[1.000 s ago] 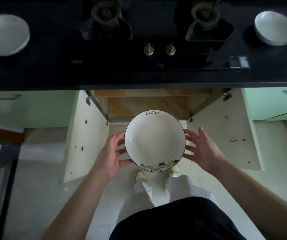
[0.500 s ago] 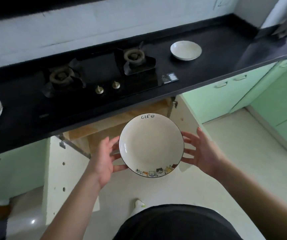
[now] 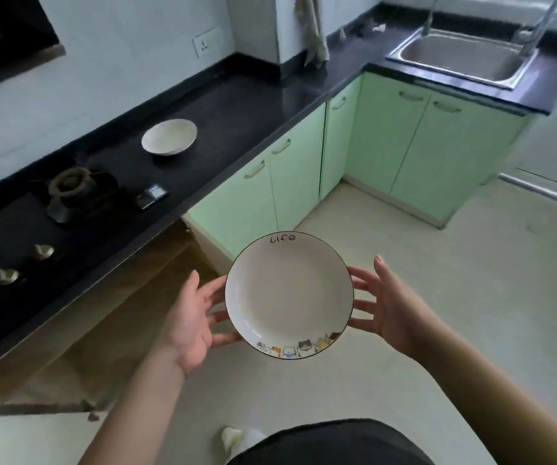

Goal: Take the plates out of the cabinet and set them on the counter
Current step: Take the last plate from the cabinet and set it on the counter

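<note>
Two hands hold a plate.
The plate (image 3: 289, 295) is at lower middle, above the floor. The left hand (image 3: 191, 322) and right hand (image 3: 393, 307) have spread fingers touching its rim.

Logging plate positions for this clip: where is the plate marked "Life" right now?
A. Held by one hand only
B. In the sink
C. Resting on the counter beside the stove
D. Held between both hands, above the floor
D: the plate sits between the left hand and right hand, fingers at its rim on both sides, with floor under it; another plate lies on the counter.
</note>
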